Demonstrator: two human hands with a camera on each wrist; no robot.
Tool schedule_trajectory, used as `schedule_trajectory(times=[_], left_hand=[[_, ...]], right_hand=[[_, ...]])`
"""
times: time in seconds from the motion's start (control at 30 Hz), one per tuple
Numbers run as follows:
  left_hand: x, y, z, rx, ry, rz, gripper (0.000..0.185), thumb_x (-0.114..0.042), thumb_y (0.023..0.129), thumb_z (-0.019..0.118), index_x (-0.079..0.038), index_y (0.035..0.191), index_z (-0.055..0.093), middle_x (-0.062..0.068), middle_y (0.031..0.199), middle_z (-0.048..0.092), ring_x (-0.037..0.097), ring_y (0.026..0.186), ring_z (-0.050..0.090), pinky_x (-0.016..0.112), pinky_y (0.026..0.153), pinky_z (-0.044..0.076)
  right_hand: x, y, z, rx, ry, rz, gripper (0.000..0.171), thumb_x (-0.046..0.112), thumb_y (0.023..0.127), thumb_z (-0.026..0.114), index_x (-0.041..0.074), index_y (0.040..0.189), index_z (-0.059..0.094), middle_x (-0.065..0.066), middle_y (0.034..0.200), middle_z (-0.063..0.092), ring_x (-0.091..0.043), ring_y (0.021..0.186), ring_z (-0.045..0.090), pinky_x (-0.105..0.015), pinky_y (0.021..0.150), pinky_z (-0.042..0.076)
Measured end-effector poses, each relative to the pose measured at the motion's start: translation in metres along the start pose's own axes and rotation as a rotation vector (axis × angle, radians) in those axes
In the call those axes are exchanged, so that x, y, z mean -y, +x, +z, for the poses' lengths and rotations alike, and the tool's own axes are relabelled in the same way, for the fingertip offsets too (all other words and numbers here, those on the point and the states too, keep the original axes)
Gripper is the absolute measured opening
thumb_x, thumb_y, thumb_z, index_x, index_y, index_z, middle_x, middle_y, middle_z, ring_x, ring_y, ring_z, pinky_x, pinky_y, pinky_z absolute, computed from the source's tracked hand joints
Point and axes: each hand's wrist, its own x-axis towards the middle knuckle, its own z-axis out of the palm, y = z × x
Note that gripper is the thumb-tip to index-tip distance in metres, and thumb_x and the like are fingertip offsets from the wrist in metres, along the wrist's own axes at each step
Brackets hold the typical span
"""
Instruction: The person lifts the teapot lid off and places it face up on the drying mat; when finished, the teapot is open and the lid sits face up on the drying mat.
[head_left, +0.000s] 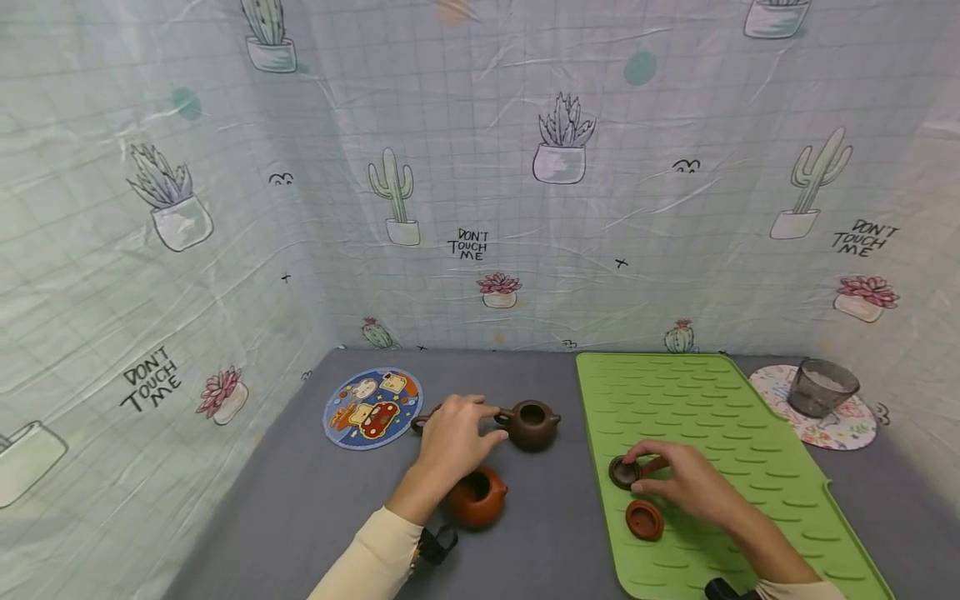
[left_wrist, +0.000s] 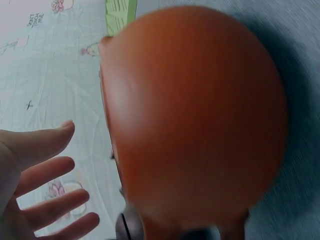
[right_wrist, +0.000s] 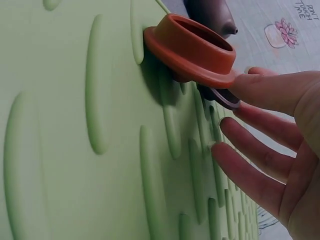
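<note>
**Currently: both hands at the teaware, lids off**

Left hand [head_left: 452, 440]: fingers extended, tips touching the handle side of the dark pot [head_left: 531, 423]. It grips nothing; the left wrist view shows straight, spread fingers [left_wrist: 42, 172]. The orange pot [head_left: 477, 496] sits under the left wrist, on the grey table [head_left: 300, 500].

Right hand [head_left: 686, 479]: thumb and forefinger pinch the dark lid [head_left: 623, 472] at its edge, on the green mat [head_left: 720, 433]. The other fingers are relaxed. The orange lid [head_left: 644, 519] lies upside down on the mat, just beside this hand.

Hazards, as judged:
- The dark lid is held by a light edge pinch only. A slip would drop it onto the ribbed mat, where it may roll off the near edge.
- The left wrist passes close over the orange pot. A careless sweep could knock it over.
- A push on the handle without a grip may spin the dark pot.
- The two lids look similar in shape; mismatching is possible.

Legible writing: "DON'T TOUCH ME" on the backdrop [head_left: 468, 244], repeated at left and right. No brand marks are readable on the pots, the coaster [head_left: 372, 408] or the cup [head_left: 823, 387].
</note>
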Motion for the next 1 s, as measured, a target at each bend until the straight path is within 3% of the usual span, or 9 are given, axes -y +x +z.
schedule_trajectory(times=[0.27,0.5,0.77,1.0], left_hand=[[0.018,-0.011,-0.006,-0.135,-0.013,-0.019,0.029,-0.039,0.08,0.087,-0.025,0.106,0.083,0.006,0.126,0.074,0.027,0.111,0.068,0.045,0.087,0.059],[0.03,-0.018,-0.008,-0.2,-0.047,-0.08,0.032,-0.036,0.078,0.089,-0.024,0.106,0.083,0.004,0.126,0.074,0.029,0.114,0.068,0.049,0.092,0.057],[0.044,-0.028,-0.011,-0.224,-0.028,-0.151,0.04,-0.04,0.075,0.09,-0.02,0.109,0.082,0.005,0.126,0.074,0.03,0.115,0.069,0.05,0.092,0.057],[0.053,-0.036,-0.008,-0.238,-0.024,-0.18,0.044,-0.041,0.073,0.091,-0.019,0.111,0.081,0.006,0.125,0.074,0.031,0.115,0.07,0.049,0.094,0.057]], right_hand=[[0.012,0.007,-0.001,-0.117,-0.148,0.038,0.038,0.028,0.084,0.083,0.017,0.119,0.072,-0.006,0.121,0.074,-0.033,0.109,0.071,-0.044,0.082,0.06],[0.035,0.025,0.001,-0.174,-0.219,-0.013,0.042,0.026,0.085,0.083,0.019,0.125,0.071,-0.006,0.122,0.074,-0.033,0.112,0.069,-0.024,0.066,0.05],[0.073,0.057,0.013,-0.152,-0.225,-0.086,0.042,0.027,0.085,0.082,0.022,0.125,0.071,-0.004,0.124,0.073,-0.029,0.11,0.069,-0.026,0.069,0.053],[0.095,0.083,0.035,-0.173,-0.211,-0.211,0.041,0.024,0.083,0.085,0.018,0.122,0.073,-0.002,0.121,0.074,-0.027,0.107,0.07,-0.03,0.076,0.054]])
